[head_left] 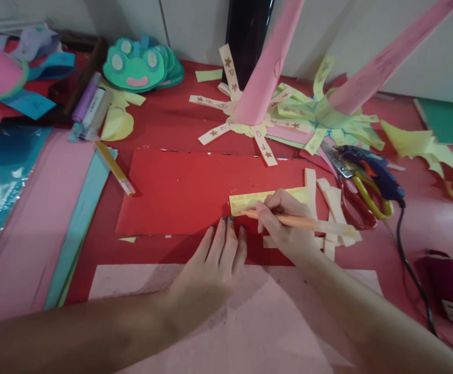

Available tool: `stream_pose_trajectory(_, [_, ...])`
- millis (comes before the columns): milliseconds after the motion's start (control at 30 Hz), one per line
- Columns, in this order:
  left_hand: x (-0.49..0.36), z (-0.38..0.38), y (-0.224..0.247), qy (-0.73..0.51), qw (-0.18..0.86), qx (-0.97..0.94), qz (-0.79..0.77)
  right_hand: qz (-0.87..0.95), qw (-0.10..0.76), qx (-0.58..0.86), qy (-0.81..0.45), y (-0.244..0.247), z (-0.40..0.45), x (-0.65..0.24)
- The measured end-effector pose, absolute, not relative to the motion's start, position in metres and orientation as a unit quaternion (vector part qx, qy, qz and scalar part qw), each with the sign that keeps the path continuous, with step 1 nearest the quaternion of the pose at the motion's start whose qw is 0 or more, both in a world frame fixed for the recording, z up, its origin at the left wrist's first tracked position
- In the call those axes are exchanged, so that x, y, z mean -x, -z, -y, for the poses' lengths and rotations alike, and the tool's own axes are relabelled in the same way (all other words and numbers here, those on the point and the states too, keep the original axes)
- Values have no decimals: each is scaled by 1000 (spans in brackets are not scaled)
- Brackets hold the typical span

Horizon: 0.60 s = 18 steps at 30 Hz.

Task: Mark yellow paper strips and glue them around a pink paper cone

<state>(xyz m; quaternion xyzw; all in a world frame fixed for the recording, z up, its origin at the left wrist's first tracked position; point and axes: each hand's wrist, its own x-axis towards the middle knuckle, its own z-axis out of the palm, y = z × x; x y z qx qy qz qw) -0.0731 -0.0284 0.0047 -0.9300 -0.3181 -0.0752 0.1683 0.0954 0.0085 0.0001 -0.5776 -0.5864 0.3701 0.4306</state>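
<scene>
My right hand (284,221) is closed round an orange pen (308,223), whose tip touches the lower left part of a yellow paper strip (245,200). Marks run along the strip's upper edge. It lies on a red board (172,192). My left hand (221,254) rests flat with fingers stretched out, their tips at the board's front edge, just below the strip's left end. Nothing is held in it. Pale paper strips (332,200) lie in a loose pile to the right of my right hand.
Scissors (353,208) and a blue glue gun (374,166) with a black cord lie at right. Pink cones (263,78) with lettered strips stand behind. Green frog cutouts (136,67), markers (90,109) and coloured sheets (47,208) are at left. A purple box (452,285) sits at front right.
</scene>
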Motion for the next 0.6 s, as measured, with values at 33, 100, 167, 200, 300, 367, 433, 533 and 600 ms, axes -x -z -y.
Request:
stream_pose_trajectory(33, [73,28,-5,76,168,930,317,580,433,584,-367,0,-9,-96])
stream_pose_trajectory(100, [74,29,-5,77,167,931,315,571,437,593,-364,-1,-10,-97])
stream_pose_trajectory(167, [74,29,-5,77,166,932,314,568,434,593,-370,0,-12,-97])
stream_pose_trajectory(200, [74,29,-5,76,166,931,316,568,431,592,-376,0,-12,-98])
stream_pose_trajectory(300, [73,29,-5,75,165,932,315,566,426,589,-390,0,-13,-98])
stream_pose_trajectory(367, [73,29,-4,77,166,931,316,564,426,589,-390,-1,-13,-97])
stream_pose_trajectory(433, [73,29,-4,79,168,931,315,565,426,592,-386,-1,-13,-97])
stream_pose_trajectory(533, [73,28,-4,76,172,930,316,571,420,597,-376,0,-12,-97])
stream_pose_trajectory(600, [73,28,-4,76,174,929,317,574,418,595,-376,1,-11,-97])
